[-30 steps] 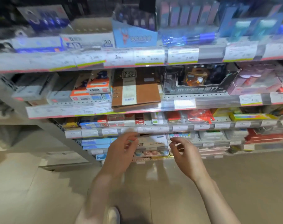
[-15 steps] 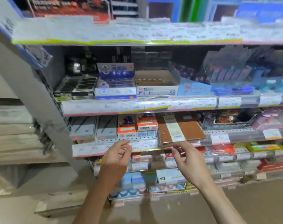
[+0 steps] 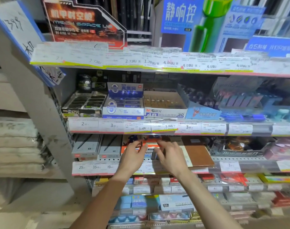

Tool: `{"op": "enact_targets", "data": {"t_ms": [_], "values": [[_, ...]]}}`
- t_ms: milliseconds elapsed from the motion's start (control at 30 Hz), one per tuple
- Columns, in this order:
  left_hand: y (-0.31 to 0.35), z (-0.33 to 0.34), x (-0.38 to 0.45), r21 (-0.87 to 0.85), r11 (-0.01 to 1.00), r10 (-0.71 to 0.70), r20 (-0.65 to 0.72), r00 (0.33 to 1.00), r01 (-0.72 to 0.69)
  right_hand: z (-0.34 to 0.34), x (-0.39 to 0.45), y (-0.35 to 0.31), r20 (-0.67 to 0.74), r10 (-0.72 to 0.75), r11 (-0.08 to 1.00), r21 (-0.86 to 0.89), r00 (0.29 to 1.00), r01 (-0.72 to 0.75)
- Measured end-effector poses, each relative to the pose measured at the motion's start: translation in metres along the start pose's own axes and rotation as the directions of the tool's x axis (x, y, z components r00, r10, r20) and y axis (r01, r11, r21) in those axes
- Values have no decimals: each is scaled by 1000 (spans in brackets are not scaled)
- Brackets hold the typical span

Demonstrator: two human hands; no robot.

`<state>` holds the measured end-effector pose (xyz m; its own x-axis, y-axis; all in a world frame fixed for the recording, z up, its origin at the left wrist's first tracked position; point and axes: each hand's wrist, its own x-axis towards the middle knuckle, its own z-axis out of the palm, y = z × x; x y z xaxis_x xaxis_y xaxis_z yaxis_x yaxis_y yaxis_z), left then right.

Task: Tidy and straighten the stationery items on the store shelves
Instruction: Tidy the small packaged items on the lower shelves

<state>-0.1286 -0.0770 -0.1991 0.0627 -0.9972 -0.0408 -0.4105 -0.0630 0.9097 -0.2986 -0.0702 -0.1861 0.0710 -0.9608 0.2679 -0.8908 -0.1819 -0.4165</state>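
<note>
Both hands reach into the third shelf from the top. My left hand [image 3: 132, 156] and my right hand [image 3: 170, 156] sit on either side of a stack of orange-and-white boxes [image 3: 151, 145], fingers spread and curled toward it; whether they touch it is unclear through the blur. Two grey pen boxes [image 3: 98, 147] lie just left of the hands. A brown leather notebook [image 3: 197, 155] lies just right of them. On the shelf above stand a 4B eraser box [image 3: 164, 104] and a blue-and-white eraser box [image 3: 124, 103].
A grey slanted shelf upright [image 3: 46, 123] runs down the left side. Price-label strips [image 3: 157, 128] front every shelf. Lower shelves hold several small coloured packs [image 3: 174, 204]. Blue and orange display cards [image 3: 182, 19] stand on top. Stacked pale bundles [image 3: 13, 146] lie far left.
The view has tilted upward, bringing higher shelves in. Both hands rose from the lower shelves' edge to the third shelf and closed in around the orange-and-white boxes.
</note>
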Motion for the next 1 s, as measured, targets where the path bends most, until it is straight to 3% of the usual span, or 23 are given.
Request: {"op": "enact_targets", "data": {"t_ms": [233, 500, 667, 867, 1000], "values": [[-7, 13, 2, -127, 991, -46, -60, 997, 38, 10, -5, 12, -91, -63, 993, 95, 994, 72], [-17, -12, -16, -306, 952, -68, -224, 972, -4, 24, 2, -12, -149, -205, 970, 101, 967, 221], [-40, -35, -14, -192, 981, -29, -276, 961, -25, 45, 8, -44, -91, -202, 976, 65, 975, 208], [-60, -45, 0, -33, 998, 44, -216, 975, -53, 56, 5, -53, -105, -168, 983, -94, 980, 159], [-61, -46, 7, 43, 998, 59, -169, 984, -53, 52, 9, -51, -49, -179, 981, -81, 983, 175]]}}
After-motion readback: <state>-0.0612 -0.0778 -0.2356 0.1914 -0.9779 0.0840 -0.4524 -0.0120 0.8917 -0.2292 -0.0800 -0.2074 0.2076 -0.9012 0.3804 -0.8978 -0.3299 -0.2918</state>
